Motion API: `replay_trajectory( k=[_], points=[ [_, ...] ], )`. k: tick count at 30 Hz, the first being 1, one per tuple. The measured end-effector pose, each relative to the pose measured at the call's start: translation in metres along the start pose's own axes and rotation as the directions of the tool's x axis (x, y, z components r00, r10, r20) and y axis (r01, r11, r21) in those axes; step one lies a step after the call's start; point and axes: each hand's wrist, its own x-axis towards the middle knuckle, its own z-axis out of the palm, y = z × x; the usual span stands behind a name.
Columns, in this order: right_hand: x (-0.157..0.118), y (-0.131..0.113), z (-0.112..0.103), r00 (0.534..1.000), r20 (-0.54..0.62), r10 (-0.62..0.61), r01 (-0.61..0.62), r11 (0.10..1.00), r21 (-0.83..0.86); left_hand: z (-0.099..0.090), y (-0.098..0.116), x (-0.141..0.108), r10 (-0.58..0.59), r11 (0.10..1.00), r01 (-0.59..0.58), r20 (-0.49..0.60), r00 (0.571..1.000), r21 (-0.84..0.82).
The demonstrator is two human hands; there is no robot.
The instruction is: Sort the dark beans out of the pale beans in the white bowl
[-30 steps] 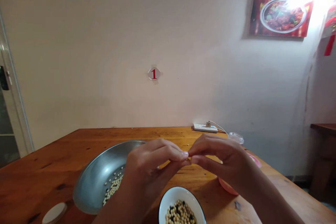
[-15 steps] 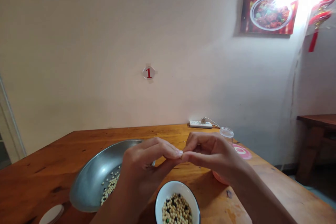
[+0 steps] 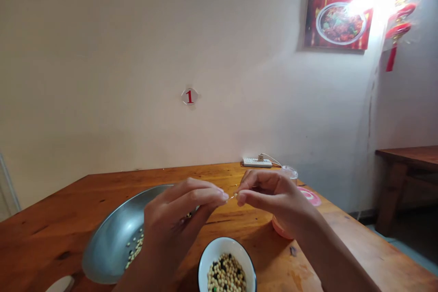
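A thin pale sliver (image 3: 232,197) sticks out from between the thumb and forefinger of the right hand (image 3: 277,200), which are pinched together on it. The curled fingertips of the left hand (image 3: 178,219) sit just beside its tip; whether they touch it, I cannot tell. Below the fingers stands a white bowl (image 3: 214,248) of soybeans (image 3: 226,273); to the left lies a steel basin (image 3: 109,251), to the right a pink container (image 3: 280,230).
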Motion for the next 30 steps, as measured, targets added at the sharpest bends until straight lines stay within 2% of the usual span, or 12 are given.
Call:
replay_trajectory(
  k=[7, 12, 22, 25, 30],
  points=[
    [0.0, 0.001, 0.002, 0.998, -0.001, -0.07, 0.07, 0.997, -0.013, 0.002, -0.002, -0.002, 0.053, 0.999, -0.053, -0.009, 0.999, -0.004],
    [-0.001, 0.003, 0.003, 0.989, 0.026, -0.144, 0.146, 0.987, -0.073, 0.004, -0.003, -0.006, 0.086, 0.995, -0.084, -0.025, 0.996, 0.044],
    [-0.007, 0.001, 0.002, 0.969, 0.094, -0.23, 0.242, 0.959, -0.149, 0.0, 0.0, -0.011, 0.186, 0.982, -0.186, -0.023, 0.982, 0.003],
    [-0.007, -0.001, 0.001, 0.968, 0.072, -0.239, 0.249, 0.952, -0.178, 0.002, -0.002, -0.011, 0.179, 0.984, -0.18, -0.053, 0.982, -0.014],
    [-0.007, -0.003, -0.006, 0.955, -0.031, -0.295, 0.282, 0.937, -0.205, 0.004, -0.008, -0.013, 0.125, 0.988, -0.135, -0.128, 0.984, -0.077]
  ],
)
